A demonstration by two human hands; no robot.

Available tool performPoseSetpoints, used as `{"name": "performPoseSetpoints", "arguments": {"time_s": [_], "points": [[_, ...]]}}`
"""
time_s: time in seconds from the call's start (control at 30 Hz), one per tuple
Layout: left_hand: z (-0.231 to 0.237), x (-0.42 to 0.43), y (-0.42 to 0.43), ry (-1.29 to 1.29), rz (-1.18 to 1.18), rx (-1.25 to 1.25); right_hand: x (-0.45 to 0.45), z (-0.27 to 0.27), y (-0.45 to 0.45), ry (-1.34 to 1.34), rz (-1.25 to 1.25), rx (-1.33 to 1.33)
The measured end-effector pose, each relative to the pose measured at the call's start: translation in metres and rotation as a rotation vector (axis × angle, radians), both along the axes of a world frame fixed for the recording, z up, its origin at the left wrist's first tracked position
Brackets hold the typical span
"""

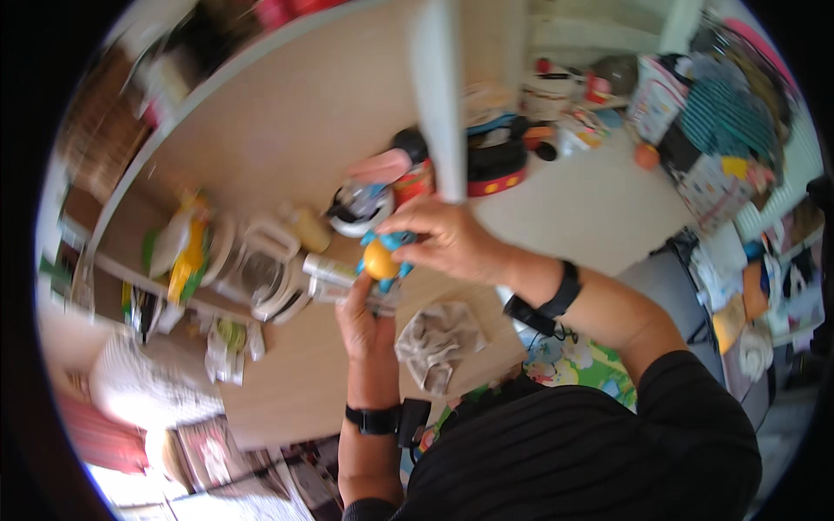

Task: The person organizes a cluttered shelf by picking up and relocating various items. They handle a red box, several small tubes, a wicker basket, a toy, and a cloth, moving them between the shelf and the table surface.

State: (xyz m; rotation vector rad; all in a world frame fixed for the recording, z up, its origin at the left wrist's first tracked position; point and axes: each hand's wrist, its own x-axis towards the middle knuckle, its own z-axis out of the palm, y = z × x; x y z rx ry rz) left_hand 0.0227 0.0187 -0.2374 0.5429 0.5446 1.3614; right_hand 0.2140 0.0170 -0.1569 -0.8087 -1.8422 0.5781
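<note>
A small blue toy figure (381, 259) with a rounded yellow middle is held up above the wooden desk between both hands. My right hand (449, 241) pinches its blue top from the right, with the thumb and fingers around that part. From below, my left hand (368, 319) supports it, the thumb against its lower edge; the left fingers are partly hidden. A crumpled greyish-beige cloth (440, 342) lies on the desk just right of my left wrist. Behind the toy are white boxes (329, 270), blurred.
Left on the desk stand a white appliance with a clear part (270, 273) and a yellow-green package (189, 251). A white upright panel (440, 98) rises beyond my hands. A red and black container (495, 166) sits beside it. Piled clothes (733, 117) fill the far right.
</note>
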Motion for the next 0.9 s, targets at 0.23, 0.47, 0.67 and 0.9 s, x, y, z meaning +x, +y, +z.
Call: {"name": "performPoseSetpoints", "arguments": {"time_s": [0.23, 0.47, 0.67, 0.9], "points": [[-0.025, 0.058, 0.0, 0.137, -0.027, -0.049, 0.05, -0.047, -0.022, 0.583, -0.048, -0.544], [-0.024, 0.096, -0.008, 0.197, -0.11, -0.171, 0.157, -0.079, -0.03, 0.641, -0.108, -0.605], [-0.037, 0.057, -0.021, 0.229, -0.01, -0.21, 0.281, -0.114, -0.011, 0.263, -0.281, -0.499], [-0.049, 0.006, -0.058, 0.276, 0.202, -0.308, 0.366, -0.142, 0.064, -0.028, -0.625, -0.232]]}}
